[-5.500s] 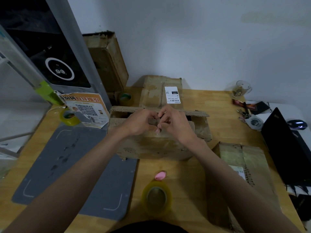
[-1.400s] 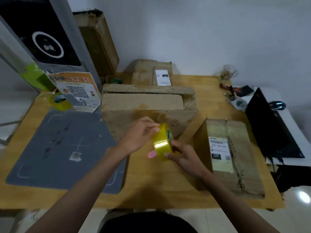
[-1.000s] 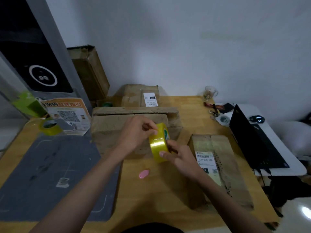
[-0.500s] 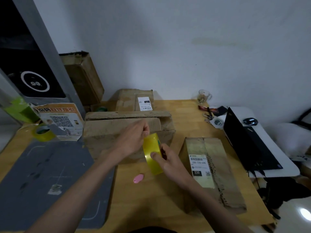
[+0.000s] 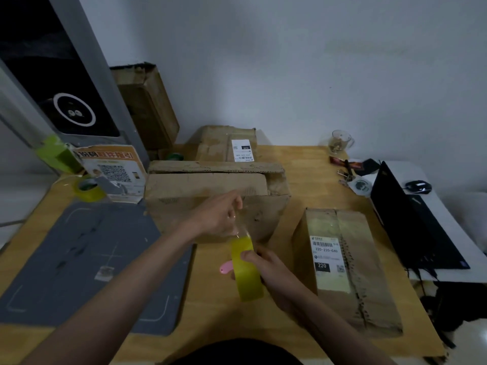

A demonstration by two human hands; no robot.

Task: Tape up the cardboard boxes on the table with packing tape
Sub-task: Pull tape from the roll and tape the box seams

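— Plain white wall (image 5: pixel 316 61) and a light wooden table (image 5: pixel 311 180) are seen first; what is laid out on it?

— A large worn brown cardboard box (image 5: pixel 210 196) is set at the middle, its top flaps folded shut but not yet taped. A smaller labelled cardboard box (image 5: pixel 350 262) is placed to its right, and a grey rubber mat (image 5: pixel 79 259) to its left.

— What has changed?

— Half a second ago the yellow roll of packing tape (image 5: pixel 246 267) was held close against the left hand; now a short clear strip (image 5: pixel 238 227) is drawn out between them. The strip's free end is pinched by the left hand (image 5: pixel 218 217) in front of the big box, while the roll is gripped by the right hand (image 5: pixel 266 270) just above the table. A small pink object (image 5: pixel 226 267) is left lying beside the roll.

— And for the task?

— Sealing is judged to be starting: the pulled end is probably to be stuck onto the large box's seam.
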